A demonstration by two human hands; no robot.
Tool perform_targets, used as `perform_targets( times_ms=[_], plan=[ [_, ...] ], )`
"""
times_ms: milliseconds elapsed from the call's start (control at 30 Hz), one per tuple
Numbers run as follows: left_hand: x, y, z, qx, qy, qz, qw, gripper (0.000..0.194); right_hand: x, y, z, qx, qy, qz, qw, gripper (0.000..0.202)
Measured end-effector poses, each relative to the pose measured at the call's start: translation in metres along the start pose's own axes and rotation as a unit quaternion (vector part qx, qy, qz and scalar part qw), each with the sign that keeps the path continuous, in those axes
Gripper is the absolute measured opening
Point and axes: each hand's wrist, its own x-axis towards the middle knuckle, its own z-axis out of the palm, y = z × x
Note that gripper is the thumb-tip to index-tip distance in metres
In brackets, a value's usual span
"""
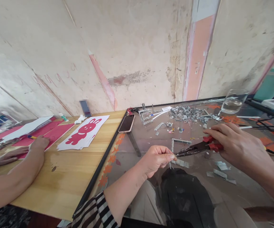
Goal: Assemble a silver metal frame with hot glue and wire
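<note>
My left hand (157, 159) is closed in a pinch on thin pale wires (170, 164) above the glass-topped table (139, 171). Dark-jawed pliers (196, 148) with red handles are in my right hand (238, 147), whose fingers wrap round them. The jaw tips reach the fingertips of my left hand; what lies between them is too small to make out. Just behind the pliers lies a thin grey rectangular frame (181, 142). Beyond it is a heap of small grey metal-like pieces (186, 113).
A phone (127, 123) lies at the table's left edge. A glass of liquid (234, 102) and black cables (270, 126) are at the back right. On the wooden table (84, 177), another person's hands hold a pen by red paper (58, 134), near a rabbit print (83, 133).
</note>
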Motion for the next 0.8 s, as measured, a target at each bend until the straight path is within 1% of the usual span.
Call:
perform_targets(
  times_ms=[267,667,800],
  plan=[
    [0.0005,-0.0007,-0.0006,0.000,-0.001,0.006,1.000,0.018,0.0000,0.0009,0.0036,0.011,0.005,-0.008,1.000,0.037],
    [-0.0005,0.0010,0.0002,-0.009,0.002,-0.017,1.000,0.023,0.0008,0.0003,0.0008,0.011,0.007,-0.006,1.000,0.042],
    [0.0005,-0.0005,-0.0002,-0.012,-0.002,-0.015,1.000,0.022,0.0002,0.0010,0.0022,0.015,0.004,-0.009,1.000,0.038]
  ],
)
